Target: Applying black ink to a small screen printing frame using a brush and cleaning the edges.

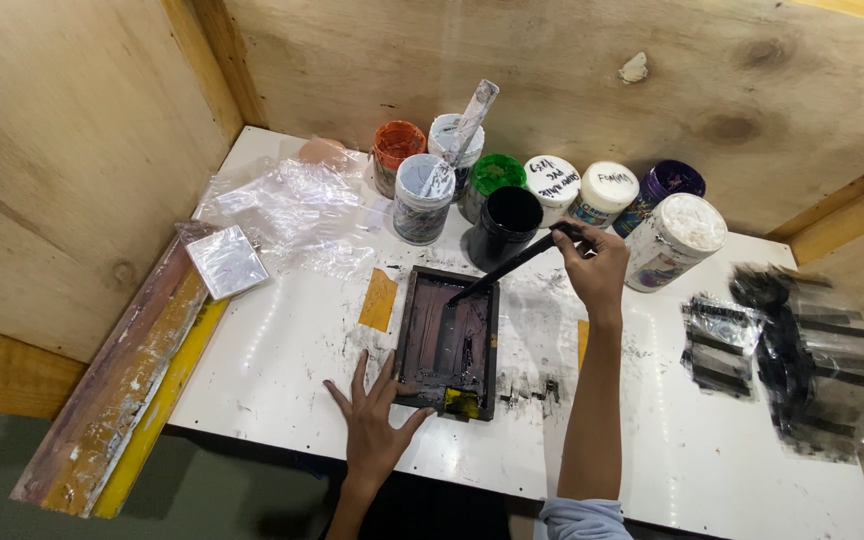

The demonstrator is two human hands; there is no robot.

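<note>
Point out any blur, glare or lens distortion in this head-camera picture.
Head view: the black printed strips at right are smeared by blur; glare whitens the crumpled plastic sheet and streaks the white table; the wide lens bends the plywood walls; the small screen frame looks sharp.

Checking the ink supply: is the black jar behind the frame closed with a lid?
No, the black jar stands open, its dark inside showing, with no lid on it.

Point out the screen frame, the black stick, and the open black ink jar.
screen frame (pixel 449 340), head view, dark mesh centre
black stick (pixel 507 266), head view, mid-shaft
open black ink jar (pixel 512 212), head view, dark mouth
</note>
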